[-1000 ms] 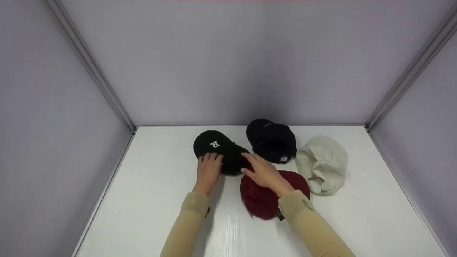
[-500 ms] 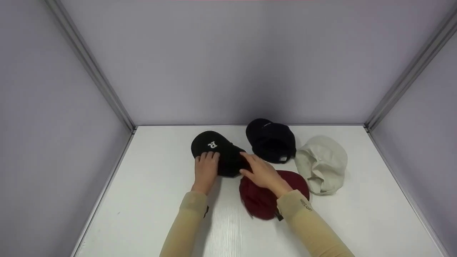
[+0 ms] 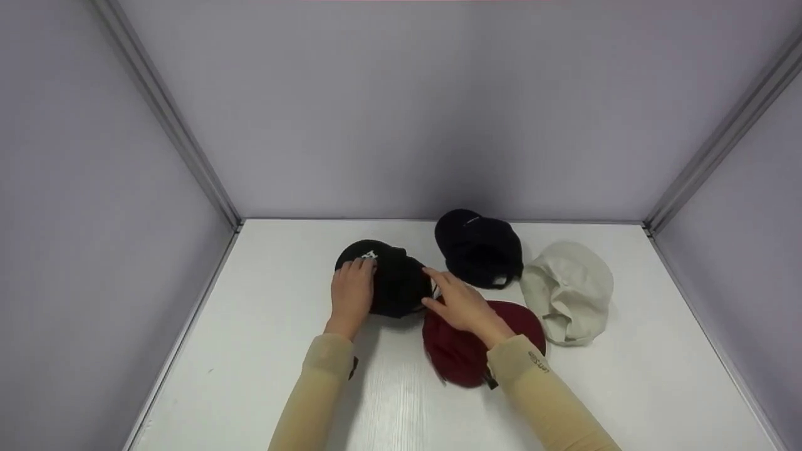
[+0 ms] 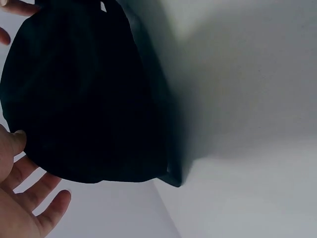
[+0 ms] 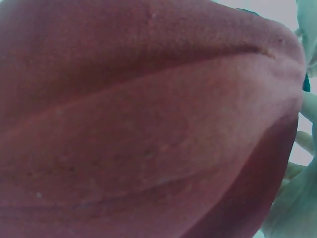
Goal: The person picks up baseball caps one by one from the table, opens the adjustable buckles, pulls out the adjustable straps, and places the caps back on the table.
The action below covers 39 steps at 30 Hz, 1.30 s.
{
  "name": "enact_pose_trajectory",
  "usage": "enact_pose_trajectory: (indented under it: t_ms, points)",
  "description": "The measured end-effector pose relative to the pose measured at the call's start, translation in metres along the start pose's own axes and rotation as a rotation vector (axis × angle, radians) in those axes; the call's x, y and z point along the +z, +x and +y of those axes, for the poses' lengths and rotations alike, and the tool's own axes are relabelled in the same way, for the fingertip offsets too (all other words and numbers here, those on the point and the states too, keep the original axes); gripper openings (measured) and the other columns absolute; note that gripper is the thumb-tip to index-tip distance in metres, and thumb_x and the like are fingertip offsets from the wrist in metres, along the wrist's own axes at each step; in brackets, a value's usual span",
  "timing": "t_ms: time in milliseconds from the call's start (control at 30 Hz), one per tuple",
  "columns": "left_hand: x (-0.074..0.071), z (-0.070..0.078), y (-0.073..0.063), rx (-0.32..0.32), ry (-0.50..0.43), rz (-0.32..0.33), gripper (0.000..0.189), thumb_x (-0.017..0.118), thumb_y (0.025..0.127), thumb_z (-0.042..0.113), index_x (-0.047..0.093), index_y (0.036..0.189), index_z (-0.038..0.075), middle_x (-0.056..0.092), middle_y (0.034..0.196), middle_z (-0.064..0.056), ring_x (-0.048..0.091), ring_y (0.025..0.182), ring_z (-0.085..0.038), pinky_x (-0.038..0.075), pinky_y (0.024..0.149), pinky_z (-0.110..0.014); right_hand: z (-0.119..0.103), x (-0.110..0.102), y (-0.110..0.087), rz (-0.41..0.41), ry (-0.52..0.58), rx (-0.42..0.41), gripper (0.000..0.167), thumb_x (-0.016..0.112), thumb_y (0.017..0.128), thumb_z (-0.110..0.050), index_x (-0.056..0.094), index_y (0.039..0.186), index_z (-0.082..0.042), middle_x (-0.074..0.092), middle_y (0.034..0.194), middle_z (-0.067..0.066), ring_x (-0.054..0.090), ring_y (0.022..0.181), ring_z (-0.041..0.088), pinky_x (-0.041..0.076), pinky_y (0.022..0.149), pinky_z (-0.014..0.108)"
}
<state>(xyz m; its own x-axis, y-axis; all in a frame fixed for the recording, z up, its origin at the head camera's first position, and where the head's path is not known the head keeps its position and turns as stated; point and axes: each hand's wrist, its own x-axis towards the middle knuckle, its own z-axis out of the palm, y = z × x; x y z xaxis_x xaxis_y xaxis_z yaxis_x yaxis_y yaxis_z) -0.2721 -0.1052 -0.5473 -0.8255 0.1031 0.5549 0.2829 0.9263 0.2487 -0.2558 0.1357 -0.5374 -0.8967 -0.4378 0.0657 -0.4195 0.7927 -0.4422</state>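
Note:
A black baseball cap (image 3: 401, 282) with a white letter on its front is tilted between both hands at the left middle of the table. My left hand (image 3: 352, 291) grips it near the front; in the left wrist view the thumb (image 4: 19, 141) presses one side of the cap (image 4: 84, 99) while the fingers go behind it. At the cap's right edge, near the strap, is my right hand (image 3: 462, 302), its thumb and forefinger spread apart. A dark red cap (image 3: 457, 354) lies beneath that hand and fills much of the right wrist view.
Behind the right hand a navy cap (image 3: 479, 250) lies open side up. A crumpled cream cap (image 3: 570, 291) rests to the right, beside the red one. Grey panels (image 3: 401, 113) enclose the white table (image 3: 250, 351) at the back and sides.
My left hand has drawn slightly left and tilted the black cap, so its letter is now partly covered. The cap's right edge has slid left out from the nearly still right hand.

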Motion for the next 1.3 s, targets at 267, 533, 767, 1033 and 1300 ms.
enact_pose_trajectory:
  t_ms: [267, 533, 767, 1033, 1300]
  points:
    - [-0.019, 0.0, -0.005, 0.001, -0.092, 0.01, 0.01, 0.06, 0.099, 0.014, 0.065, 0.105, 0.007, 0.067, 0.101, -0.008, 0.064, 0.091, -0.027, 0.053, 0.075, -0.039, -0.004, -0.001, -0.001, 0.024, 0.002, -0.037, 0.06, 0.056, 0.1, -0.041, 0.035, 0.152, -0.02, 0.048, 0.143, 0.01, 0.047, 0.129, 0.029, 0.04, 0.103, 0.046]
    - [-0.038, 0.001, -0.016, -0.015, -0.154, 0.0, 0.008, 0.061, 0.098, 0.012, 0.066, 0.103, 0.009, 0.067, 0.096, -0.005, 0.064, 0.086, -0.026, 0.054, 0.068, -0.039, -0.015, -0.001, -0.003, 0.07, 0.013, -0.103, 0.043, 0.055, 0.101, -0.037, 0.053, 0.14, -0.019, 0.056, 0.131, 0.004, 0.054, 0.119, 0.023, 0.044, 0.098, 0.044]
    - [-0.047, 0.001, -0.023, -0.023, -0.187, -0.012, 0.008, 0.061, 0.098, 0.013, 0.066, 0.104, 0.011, 0.068, 0.098, -0.005, 0.064, 0.086, -0.026, 0.054, 0.064, -0.042, -0.023, 0.0, -0.004, 0.174, 0.023, -0.209, 0.024, 0.063, 0.098, -0.029, 0.068, 0.115, -0.014, 0.064, 0.118, 0.001, 0.059, 0.108, 0.02, 0.047, 0.093, 0.042]
    - [-0.059, 0.0, -0.026, -0.017, -0.227, -0.022, 0.006, 0.062, 0.098, 0.013, 0.066, 0.102, 0.01, 0.068, 0.096, -0.004, 0.065, 0.088, -0.024, 0.054, 0.069, -0.041, -0.033, -0.004, -0.009, 0.213, 0.198, -0.248, 0.013, 0.066, 0.095, -0.023, 0.069, 0.1, -0.011, 0.067, 0.098, -0.001, 0.06, 0.086, 0.014, 0.052, 0.076, 0.034]
    - [-0.069, -0.001, -0.026, -0.002, -0.281, -0.003, 0.008, 0.065, 0.096, 0.012, 0.067, 0.102, 0.008, 0.066, 0.098, -0.005, 0.065, 0.09, -0.023, 0.054, 0.074, -0.039, -0.042, -0.013, -0.011, 0.164, 0.501, -0.211, 0.011, 0.065, 0.096, -0.017, 0.069, 0.099, -0.007, 0.068, 0.096, 0.001, 0.063, 0.084, 0.016, 0.053, 0.074, 0.034]
